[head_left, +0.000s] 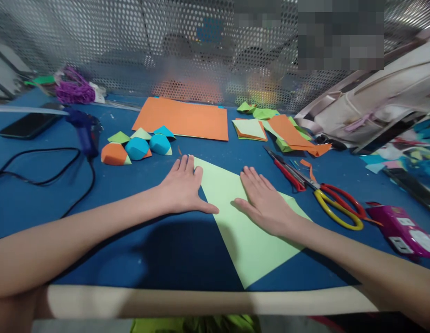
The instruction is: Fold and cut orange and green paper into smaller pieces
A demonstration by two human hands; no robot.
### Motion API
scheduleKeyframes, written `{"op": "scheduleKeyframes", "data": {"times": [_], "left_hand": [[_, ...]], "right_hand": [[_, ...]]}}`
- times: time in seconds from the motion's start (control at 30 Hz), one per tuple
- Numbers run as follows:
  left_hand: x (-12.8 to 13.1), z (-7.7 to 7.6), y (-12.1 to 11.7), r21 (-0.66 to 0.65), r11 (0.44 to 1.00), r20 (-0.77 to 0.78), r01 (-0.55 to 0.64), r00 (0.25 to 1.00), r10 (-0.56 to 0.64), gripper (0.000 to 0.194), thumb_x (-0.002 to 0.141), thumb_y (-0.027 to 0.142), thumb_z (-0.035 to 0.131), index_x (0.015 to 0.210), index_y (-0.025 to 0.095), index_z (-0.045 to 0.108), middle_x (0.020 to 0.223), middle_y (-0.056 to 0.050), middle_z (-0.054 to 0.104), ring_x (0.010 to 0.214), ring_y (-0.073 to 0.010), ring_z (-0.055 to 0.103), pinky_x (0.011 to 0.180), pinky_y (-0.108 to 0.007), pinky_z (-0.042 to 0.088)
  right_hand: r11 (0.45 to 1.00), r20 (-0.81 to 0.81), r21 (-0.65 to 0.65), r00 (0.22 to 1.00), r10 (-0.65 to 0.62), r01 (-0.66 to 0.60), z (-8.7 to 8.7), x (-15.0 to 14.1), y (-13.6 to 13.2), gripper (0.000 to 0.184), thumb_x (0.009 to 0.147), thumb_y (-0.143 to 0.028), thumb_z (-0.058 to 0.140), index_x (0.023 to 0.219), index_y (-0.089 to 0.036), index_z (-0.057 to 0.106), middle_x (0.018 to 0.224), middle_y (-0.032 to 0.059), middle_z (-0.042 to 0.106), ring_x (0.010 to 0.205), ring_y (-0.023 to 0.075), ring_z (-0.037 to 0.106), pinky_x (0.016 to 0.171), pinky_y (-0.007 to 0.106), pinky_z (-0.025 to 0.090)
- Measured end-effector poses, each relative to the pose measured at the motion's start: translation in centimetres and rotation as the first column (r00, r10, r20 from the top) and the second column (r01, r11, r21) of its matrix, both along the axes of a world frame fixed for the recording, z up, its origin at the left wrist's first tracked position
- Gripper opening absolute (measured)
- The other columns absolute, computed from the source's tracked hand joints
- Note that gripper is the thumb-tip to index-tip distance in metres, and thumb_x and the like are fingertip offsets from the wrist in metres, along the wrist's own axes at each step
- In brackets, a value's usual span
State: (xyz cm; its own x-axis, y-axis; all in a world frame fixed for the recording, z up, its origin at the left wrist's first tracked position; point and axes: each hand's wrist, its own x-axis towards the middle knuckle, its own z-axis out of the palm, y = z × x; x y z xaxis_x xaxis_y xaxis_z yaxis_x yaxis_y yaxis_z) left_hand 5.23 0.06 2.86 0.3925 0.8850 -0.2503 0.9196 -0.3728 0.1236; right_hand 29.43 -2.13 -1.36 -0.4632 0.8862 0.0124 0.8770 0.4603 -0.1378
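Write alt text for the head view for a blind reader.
A person's right hand lies flat on a pale green paper sheet on a blue table, left hand at the sheet's left edge. Folded paper shapes and a glue gun sit left, scissors right.

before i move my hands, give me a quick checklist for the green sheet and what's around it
1. Right hand on the green sheet: ok, palm down.
2. Left hand at the sheet: ok, thumb tip over its left edge.
3. All corners visible: not ok, the right forearm covers part of the right side.
4. Scissors off the sheet: ok, lying to its right.
5. Glue gun cold: cannot tell.
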Motion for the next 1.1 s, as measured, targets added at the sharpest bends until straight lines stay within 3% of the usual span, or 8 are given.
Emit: {"op": "scheduleKeyframes", "data": {"times": [0.27, 0.43, 0.5, 0.57, 0.7, 0.87, 0.93, 1.1], "left_hand": [[0.1, 0.0, 0.1, -0.003, 1.000, -0.044, 0.008, 0.999, -0.008, 0.127, 0.058, 0.091, 0.047, 0.144, -0.001, 0.034, 0.158, -0.033, 0.008, 0.148, -0.0460, 0.003, 0.119, -0.054, 0.010], [0.1, 0.1, 0.0, -0.008, 1.000, -0.032, 0.018, 0.999, -0.019, 0.128, 0.059, 0.091, 0.047, 0.144, -0.004, 0.032, 0.159, -0.033, 0.007, 0.147, -0.0468, 0.003, 0.119, -0.053, 0.009], [0.1, 0.0, 0.0, 0.004, 1.000, -0.025, 0.025, 0.999, -0.025, 0.127, 0.059, 0.091, 0.048, 0.143, -0.004, 0.033, 0.159, -0.032, 0.008, 0.147, -0.0477, 0.004, 0.119, -0.054, 0.010], [0.1, -0.1, 0.1, 0.022, 0.999, -0.024, 0.031, 0.999, -0.030, 0.125, 0.059, 0.091, 0.049, 0.141, -0.003, 0.036, 0.159, -0.032, 0.009, 0.147, -0.0485, 0.005, 0.119, -0.055, 0.010], [0.1, -0.2, 0.0, 0.030, 0.999, -0.043, 0.030, 0.999, -0.028, 0.126, 0.058, 0.092, 0.049, 0.141, -0.002, 0.035, 0.158, -0.033, 0.010, 0.147, -0.0480, 0.007, 0.119, -0.054, 0.012], [0.3, 0.0, 0.0, 0.020, 1.000, -0.065, 0.019, 0.998, -0.018, 0.126, 0.060, 0.090, 0.049, 0.143, -0.003, 0.032, 0.157, -0.035, 0.010, 0.147, -0.0465, 0.006, 0.119, -0.053, 0.012], [0.4, 0.1, -0.1, 0.012, 1.000, -0.070, 0.012, 0.997, -0.011, 0.126, 0.061, 0.089, 0.050, 0.143, -0.004, 0.031, 0.157, -0.035, 0.009, 0.148, -0.0461, 0.005, 0.119, -0.053, 0.011], [0.4, 0.2, 0.0, -0.009, 1.000, -0.066, -0.003, 0.998, 0.003, 0.126, 0.059, 0.089, 0.052, 0.145, 0.000, 0.031, 0.159, -0.031, 0.007, 0.148, -0.0456, 0.002, 0.119, -0.053, 0.010]], "right_hand": [[0.992, 0.094, 0.084, 0.991, -0.099, 0.091, -0.9, 6.1, -2.1, 0.080, 0.096, -0.064, 0.025, 0.155, -0.011, 0.020, 0.159, 0.0190, 0.025, 0.148, 0.0307, 0.019, 0.117, 0.054, 0.026], [0.988, 0.103, 0.119, 0.989, -0.106, 0.094, 0.0, 6.9, -3.1, 0.086, 0.095, -0.065, 0.027, 0.152, -0.002, 0.024, 0.156, 0.0268, 0.028, 0.146, 0.0353, 0.023, 0.114, 0.056, 0.031], [0.983, 0.057, 0.181, 0.998, -0.028, 0.017, 0.9, 6.0, -3.6, 0.084, 0.096, -0.062, 0.027, 0.153, -0.001, 0.019, 0.156, 0.0287, 0.025, 0.147, 0.0356, 0.021, 0.114, 0.058, 0.031], [0.965, 0.021, 0.231, 0.992, 0.127, -0.128, 1.7, 4.4, -3.8, 0.080, 0.098, -0.059, 0.028, 0.154, -0.004, 0.015, 0.157, 0.0275, 0.025, 0.148, 0.0336, 0.017, 0.115, 0.059, 0.028], [0.891, 0.018, 0.162, 0.904, 0.427, -0.424, 2.4, 0.2, -3.0, 0.079, 0.096, -0.063, 0.030, 0.152, -0.007, 0.026, 0.156, 0.0224, 0.032, 0.148, 0.0308, 0.019, 0.117, 0.056, 0.026], [0.866, -0.008, -0.052, 0.867, 0.498, -0.498, 1.8, -2.6, -1.4, 0.094, 0.090, -0.074, 0.027, 0.150, -0.001, 0.030, 0.158, 0.0244, 0.023, 0.148, 0.0332, 0.015, 0.118, 0.055, 0.023], [0.851, 0.000, -0.122, 0.857, 0.515, -0.511, 1.6, -2.0, -2.0, 0.096, 0.089, -0.074, 0.031, 0.152, -0.002, 0.025, 0.159, 0.0237, 0.020, 0.149, 0.0328, 0.012, 0.118, 0.055, 0.022], [0.843, -0.002, -0.104, 0.848, 0.530, -0.528, 2.3, 1.0, -5.0, 0.093, 0.092, -0.065, 0.042, 0.156, -0.009, 0.004, 0.161, 0.0216, 0.013, 0.149, 0.0297, 0.007, 0.118, 0.053, 0.025]]}}
